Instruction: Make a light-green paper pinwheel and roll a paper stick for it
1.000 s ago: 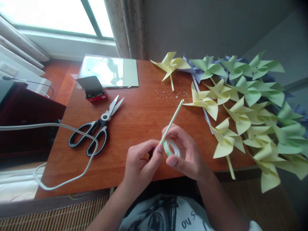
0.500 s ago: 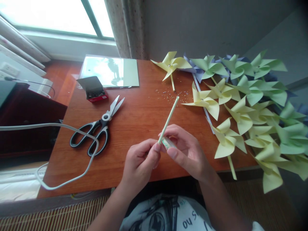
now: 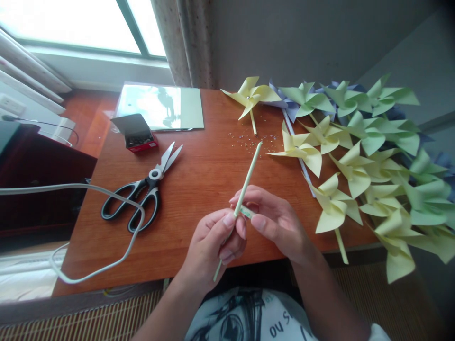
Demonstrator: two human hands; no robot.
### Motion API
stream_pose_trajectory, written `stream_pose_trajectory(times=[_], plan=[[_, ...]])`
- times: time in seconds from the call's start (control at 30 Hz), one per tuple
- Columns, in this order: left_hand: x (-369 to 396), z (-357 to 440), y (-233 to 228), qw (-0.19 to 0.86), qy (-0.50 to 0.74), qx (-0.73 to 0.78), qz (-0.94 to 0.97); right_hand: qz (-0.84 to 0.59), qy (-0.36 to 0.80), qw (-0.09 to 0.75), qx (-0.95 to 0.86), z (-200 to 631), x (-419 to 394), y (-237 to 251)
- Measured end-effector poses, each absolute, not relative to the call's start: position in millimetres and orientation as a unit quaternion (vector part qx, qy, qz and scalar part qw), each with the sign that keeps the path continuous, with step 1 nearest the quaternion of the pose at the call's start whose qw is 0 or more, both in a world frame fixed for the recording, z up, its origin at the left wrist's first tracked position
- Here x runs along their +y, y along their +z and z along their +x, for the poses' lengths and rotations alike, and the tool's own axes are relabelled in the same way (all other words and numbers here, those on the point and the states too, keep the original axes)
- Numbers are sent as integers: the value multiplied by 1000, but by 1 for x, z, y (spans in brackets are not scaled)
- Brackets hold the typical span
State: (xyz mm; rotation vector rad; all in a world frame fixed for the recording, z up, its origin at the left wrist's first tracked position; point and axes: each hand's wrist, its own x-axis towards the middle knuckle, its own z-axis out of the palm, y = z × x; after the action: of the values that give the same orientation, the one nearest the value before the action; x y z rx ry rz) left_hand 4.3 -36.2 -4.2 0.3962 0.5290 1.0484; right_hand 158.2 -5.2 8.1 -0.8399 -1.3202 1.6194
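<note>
A thin pale yellow-green rolled paper stick (image 3: 248, 180) slants up and away over the desk. My left hand (image 3: 215, 239) is closed round its lower part, and the bottom end pokes out below the fingers. Between the thumb and fingers of my right hand (image 3: 275, 218) is a small roll of tape (image 3: 247, 211) with green print, held against the stick. The right fingers hide much of the roll. Just beyond the stick's top end, a yellow paper pinwheel (image 3: 252, 97) lies on the brown desk (image 3: 199, 175).
Black-handled scissors (image 3: 149, 182) lie at left with blades apart, a white cable (image 3: 133, 244) crossing their handles. Behind them are an open red box (image 3: 141, 142) of small metal pieces and a clear-covered paper pack (image 3: 192, 109). Several green pinwheels (image 3: 307, 100) and yellow ones crowd the right.
My left hand has turned slightly, so the stick's lower end now shows beneath it. In my right hand the tape roll has tilted and shows more edge-on against the stick.
</note>
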Motion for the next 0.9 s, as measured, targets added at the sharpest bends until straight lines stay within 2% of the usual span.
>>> stream_pose_trajectory(times=[0.5, 0.9], plan=[[-41, 13, -4, 897, 434, 71, 34, -281, 694, 448, -488, 156, -3, 2], [-43, 16, -8, 905, 420, 68, 21, -295, 694, 440, -487, 158, -2, 1]])
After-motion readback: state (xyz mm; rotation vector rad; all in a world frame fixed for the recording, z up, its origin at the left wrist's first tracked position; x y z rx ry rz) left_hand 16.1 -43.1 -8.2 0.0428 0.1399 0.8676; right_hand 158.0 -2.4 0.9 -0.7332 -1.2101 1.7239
